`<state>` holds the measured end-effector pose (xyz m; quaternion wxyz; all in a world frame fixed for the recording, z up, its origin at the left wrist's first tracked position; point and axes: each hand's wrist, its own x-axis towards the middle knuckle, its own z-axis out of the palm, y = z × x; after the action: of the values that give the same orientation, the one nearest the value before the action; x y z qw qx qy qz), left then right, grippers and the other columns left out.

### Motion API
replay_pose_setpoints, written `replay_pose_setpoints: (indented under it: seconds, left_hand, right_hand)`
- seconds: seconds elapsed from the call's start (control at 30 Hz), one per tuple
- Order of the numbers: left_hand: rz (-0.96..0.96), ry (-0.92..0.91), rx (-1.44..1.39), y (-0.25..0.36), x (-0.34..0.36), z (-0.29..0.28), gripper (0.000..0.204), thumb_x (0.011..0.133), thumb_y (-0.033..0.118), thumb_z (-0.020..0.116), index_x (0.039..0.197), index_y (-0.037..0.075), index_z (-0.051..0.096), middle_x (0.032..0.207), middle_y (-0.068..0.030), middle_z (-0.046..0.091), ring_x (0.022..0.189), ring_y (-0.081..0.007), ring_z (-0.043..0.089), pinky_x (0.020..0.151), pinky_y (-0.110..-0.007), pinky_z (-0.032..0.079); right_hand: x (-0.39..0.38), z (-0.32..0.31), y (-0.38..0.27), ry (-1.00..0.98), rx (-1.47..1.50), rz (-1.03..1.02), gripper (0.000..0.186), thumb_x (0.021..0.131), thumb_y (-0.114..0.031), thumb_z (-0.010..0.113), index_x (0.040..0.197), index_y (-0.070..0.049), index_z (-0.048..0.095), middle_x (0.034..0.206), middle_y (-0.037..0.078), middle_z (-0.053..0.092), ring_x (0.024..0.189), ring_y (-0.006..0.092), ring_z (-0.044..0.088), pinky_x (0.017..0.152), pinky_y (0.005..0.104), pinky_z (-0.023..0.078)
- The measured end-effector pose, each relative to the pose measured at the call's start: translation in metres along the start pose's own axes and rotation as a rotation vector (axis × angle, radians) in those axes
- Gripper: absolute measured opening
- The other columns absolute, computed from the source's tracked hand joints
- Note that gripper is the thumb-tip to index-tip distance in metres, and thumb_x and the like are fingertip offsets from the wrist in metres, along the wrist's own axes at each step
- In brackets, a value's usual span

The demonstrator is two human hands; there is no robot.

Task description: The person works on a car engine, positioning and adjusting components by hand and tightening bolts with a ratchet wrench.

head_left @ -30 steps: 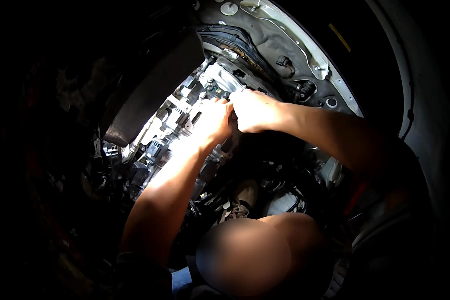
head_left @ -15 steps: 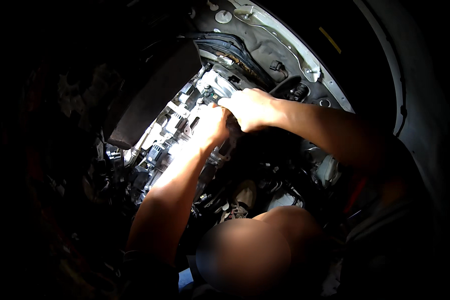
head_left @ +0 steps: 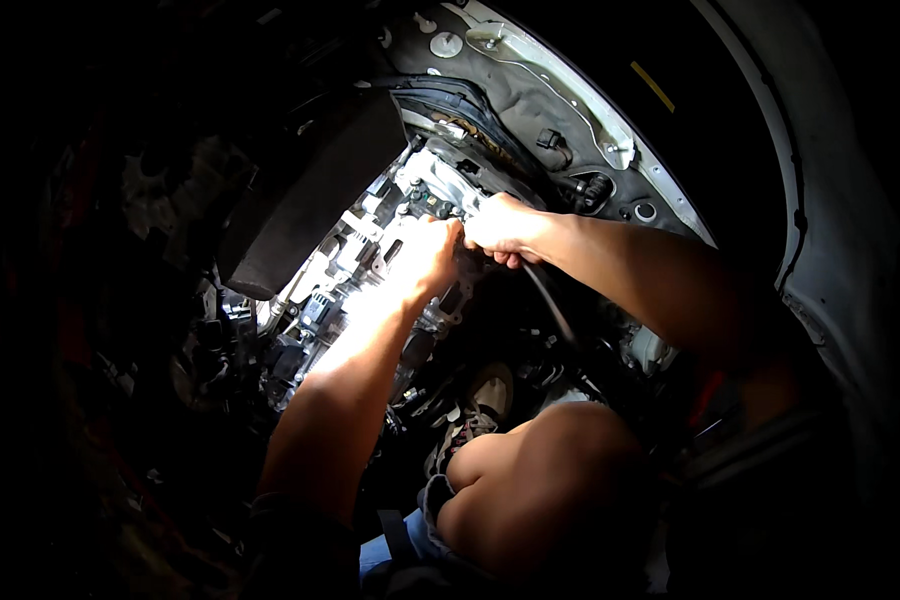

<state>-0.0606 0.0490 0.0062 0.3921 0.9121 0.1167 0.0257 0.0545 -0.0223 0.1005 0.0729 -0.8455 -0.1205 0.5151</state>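
The dark rod (head_left: 548, 297) swung down, right fingers (head_left: 513, 260) curled round it, left fingers (head_left: 454, 232) unclear.

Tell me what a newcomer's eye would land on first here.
First, the glaringly lit engine just left of the middle, with the left hand and right hand close together at its upper end. Next, the bare knee low in the picture, near a shoe. A yellow strip stands out at upper right.

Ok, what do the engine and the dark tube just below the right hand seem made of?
Engine: mostly bare metal, probably cast, shown by bright silvery-grey glare. Dark tube: perhaps semi-gloss rubber, given its smooth length and pale highlight; plastic is possible.
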Motion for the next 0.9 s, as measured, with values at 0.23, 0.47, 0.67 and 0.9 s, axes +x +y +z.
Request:
replay_pose_setpoints:
  seconds: [0.23, 0.47, 0.67, 0.9]
  left_hand:
    - [-0.022, 0.027, 0.006, 0.004, -0.004, 0.003, 0.037, 0.066, 0.008, 0.068, 0.102, 0.005, 0.064, 0.099, -0.0214, 0.065, 0.094, -0.0370, 0.062, 0.081, -0.045, 0.050]
    - [-0.010, 0.023, 0.036, 0.000, -0.002, 0.001, 0.033, 0.065, 0.011, 0.070, 0.098, 0.009, 0.064, 0.088, -0.0181, 0.065, 0.089, -0.0363, 0.062, 0.079, -0.045, 0.050]
    - [0.001, 0.047, 0.089, 0.003, -0.005, -0.001, 0.037, 0.067, 0.014, 0.067, 0.103, 0.012, 0.067, 0.093, -0.0182, 0.065, 0.091, -0.0358, 0.062, 0.081, -0.044, 0.049]
    - [-0.038, 0.000, 0.047, 0.003, 0.004, 0.004, 0.028, 0.070, 0.013, 0.065, 0.097, 0.010, 0.070, 0.093, -0.0200, 0.067, 0.090, -0.0354, 0.064, 0.079, -0.043, 0.052]
  right_hand:
    - [-0.017, -0.006, -0.007, 0.113, -0.756, -0.499, 0.028, 0.074, -0.013, 0.062, 0.095, 0.004, 0.068, 0.095, 0.029, 0.066, 0.094, 0.0381, 0.067, 0.082, 0.0414, 0.054]
    - [-0.016, 0.006, 0.001, 0.231, -0.146, -0.278, 0.031, 0.079, -0.019, 0.055, 0.098, 0.003, 0.069, 0.082, 0.025, 0.068, 0.079, 0.0319, 0.069, 0.068, 0.0375, 0.055]
    - [0.005, -0.004, 0.006, 0.176, -0.828, -0.575, 0.030, 0.075, -0.022, 0.060, 0.091, 0.002, 0.069, 0.084, 0.021, 0.069, 0.081, 0.0363, 0.068, 0.073, 0.0420, 0.055]
    - [0.018, -0.007, 0.017, -0.125, 0.129, -0.032, 0.017, 0.082, -0.019, 0.060, 0.078, -0.003, 0.062, 0.062, 0.011, 0.059, 0.046, 0.0198, 0.056, 0.043, 0.0358, 0.047]
